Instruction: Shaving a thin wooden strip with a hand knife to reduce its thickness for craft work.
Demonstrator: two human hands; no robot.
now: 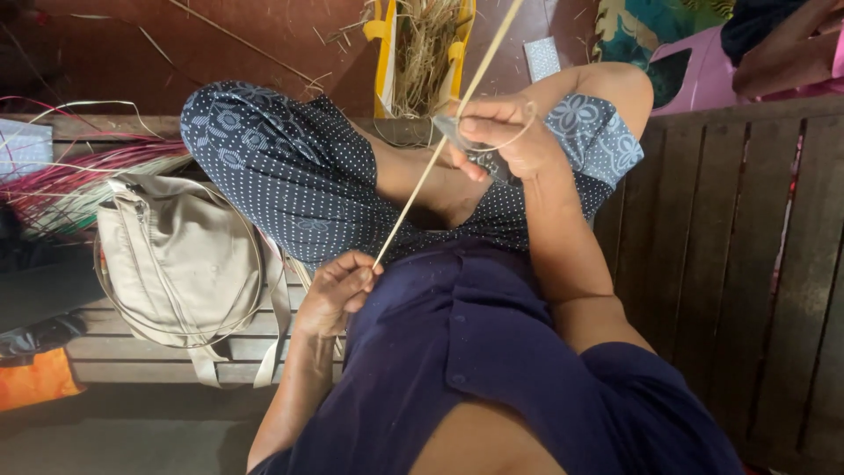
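We find the left hand (338,290) pinched shut on the lower end of a thin pale reed strip (428,169), close to the body, while the right hand (503,136) is closed around a small blade (457,132) pressed against the strip over the raised knee (264,149); the strip runs taut between them and on past the frame's upper edge. We judge the main risk to be the blade biting too deep or slipping toward the right thumb or knee, should the pull turn uneven. The hands are well apart, the right forearm angled up, the left wrist bent inward.
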